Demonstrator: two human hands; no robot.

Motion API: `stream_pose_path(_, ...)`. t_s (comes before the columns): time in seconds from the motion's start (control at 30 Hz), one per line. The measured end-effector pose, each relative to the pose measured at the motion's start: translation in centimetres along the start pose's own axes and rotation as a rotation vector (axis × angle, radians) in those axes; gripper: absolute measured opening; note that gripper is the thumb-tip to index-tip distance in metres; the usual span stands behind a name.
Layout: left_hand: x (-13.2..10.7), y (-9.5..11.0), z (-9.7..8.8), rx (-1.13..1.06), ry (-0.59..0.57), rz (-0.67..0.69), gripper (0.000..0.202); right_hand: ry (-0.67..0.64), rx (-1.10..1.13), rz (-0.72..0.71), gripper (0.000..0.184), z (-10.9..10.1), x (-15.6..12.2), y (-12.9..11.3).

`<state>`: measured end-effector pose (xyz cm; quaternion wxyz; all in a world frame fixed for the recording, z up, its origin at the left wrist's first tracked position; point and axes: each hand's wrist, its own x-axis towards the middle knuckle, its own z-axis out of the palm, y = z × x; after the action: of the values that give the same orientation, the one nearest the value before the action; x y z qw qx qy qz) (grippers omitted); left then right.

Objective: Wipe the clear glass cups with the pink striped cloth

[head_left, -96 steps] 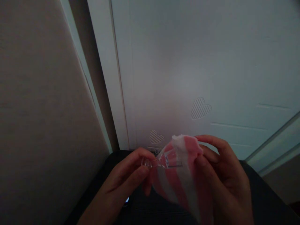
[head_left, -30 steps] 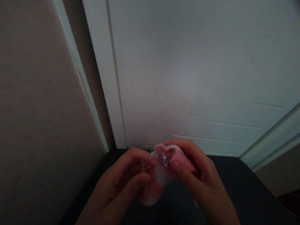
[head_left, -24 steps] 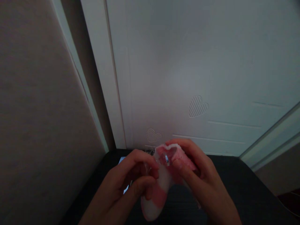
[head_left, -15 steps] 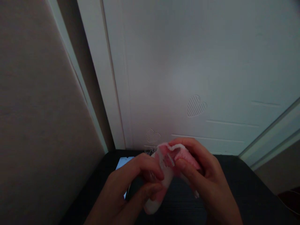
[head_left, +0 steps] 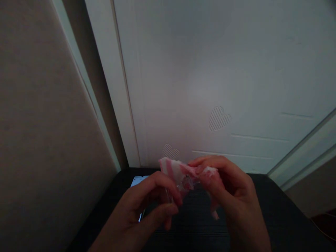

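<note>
A pink-and-white sock [head_left: 173,168], soft and crumpled, is held up over the dark table. My right hand [head_left: 232,190] pinches its bunched pink part between thumb and fingers. A striped part spreads out to the left above my left fingers, and another end hangs below my right hand. Closed around a clear plastic piece [head_left: 186,183] at the sock's near side, my left hand [head_left: 149,201] has its thumb and fingertips close together. What exact shape the plastic has is too dim and small to tell.
A phone [head_left: 138,180] with a lit screen lies behind my left hand, partly hidden, on the dark tabletop [head_left: 199,231]. Close behind the table stands a white panel [head_left: 183,87] with embossed hearts. A brown wall [head_left: 47,122] rises at the left.
The sock has swung up and spread leftward; its white toe no longer hangs between my hands. My right fingers have bunched the pink part. Both hands stay nearly in place.
</note>
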<state>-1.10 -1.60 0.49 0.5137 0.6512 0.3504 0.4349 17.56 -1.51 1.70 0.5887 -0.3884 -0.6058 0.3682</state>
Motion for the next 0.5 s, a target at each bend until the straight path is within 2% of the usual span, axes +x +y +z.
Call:
stream_pose_path(0.2, -0.01, -0.05, 0.1, -0.041, 0.013, 0.03, 0.003, 0.058, -0.036, -0.099, 0.012, -0.48, -0.21, 0.2)
stream_pose_path(0.4, -0.35, -0.28, -0.25, -0.088, 0.103, 0.034, 0.005, 0.224, -0.044, -0.18, 0.015, -0.13, -0.74, -0.32)
stream_pose_path(0.5, -0.47, -0.44, 0.02, -0.1, 0.133, 0.027, 0.005, 0.167, -0.073, -0.192, 0.015, -0.31, -0.92, -0.26)
